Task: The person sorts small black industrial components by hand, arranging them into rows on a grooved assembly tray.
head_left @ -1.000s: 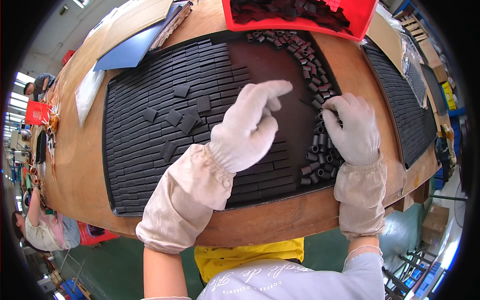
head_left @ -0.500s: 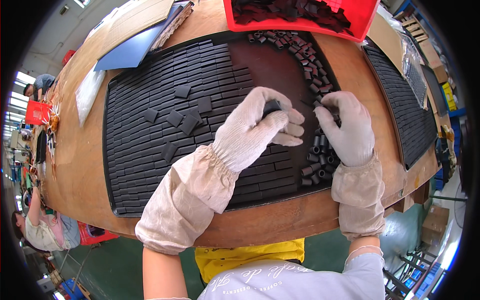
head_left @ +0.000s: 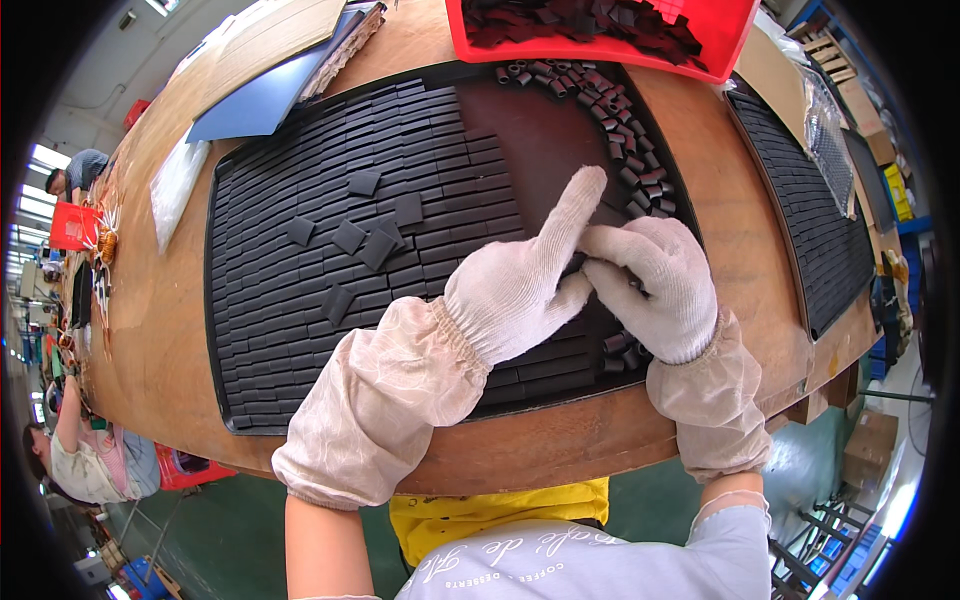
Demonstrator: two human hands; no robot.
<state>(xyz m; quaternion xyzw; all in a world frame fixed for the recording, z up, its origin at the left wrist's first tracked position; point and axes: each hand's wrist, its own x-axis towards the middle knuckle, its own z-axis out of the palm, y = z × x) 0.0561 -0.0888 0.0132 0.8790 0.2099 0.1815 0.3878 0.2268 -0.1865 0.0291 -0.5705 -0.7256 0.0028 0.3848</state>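
Observation:
My left hand (head_left: 515,290), in a white knit glove, is over the right part of a black tray (head_left: 550,130). Its index finger points up and away, while its thumb and other fingers close on a small black piece (head_left: 573,265), mostly covered. Against that piece the gloved right hand (head_left: 660,285) pinches thumb and fingertips together; whatever else it holds is hidden. Short black tubes (head_left: 610,110) lie loose along the tray's right side. Tight rows of flat black rectangular pieces (head_left: 300,180) fill its left, with several loose ones (head_left: 378,248) on top.
A red bin (head_left: 600,55) of black pieces stands at the tray's far edge. Cardboard and blue sheets (head_left: 260,90) lie far left, beside a clear plastic bag (head_left: 178,190). Another filled tray (head_left: 810,220) is at right. Two people are off to the left.
My right hand has moved left and slightly nearer from the loose tubes to meet my left hand. The left index finger has straightened, and the fingertips now come together around the black piece.

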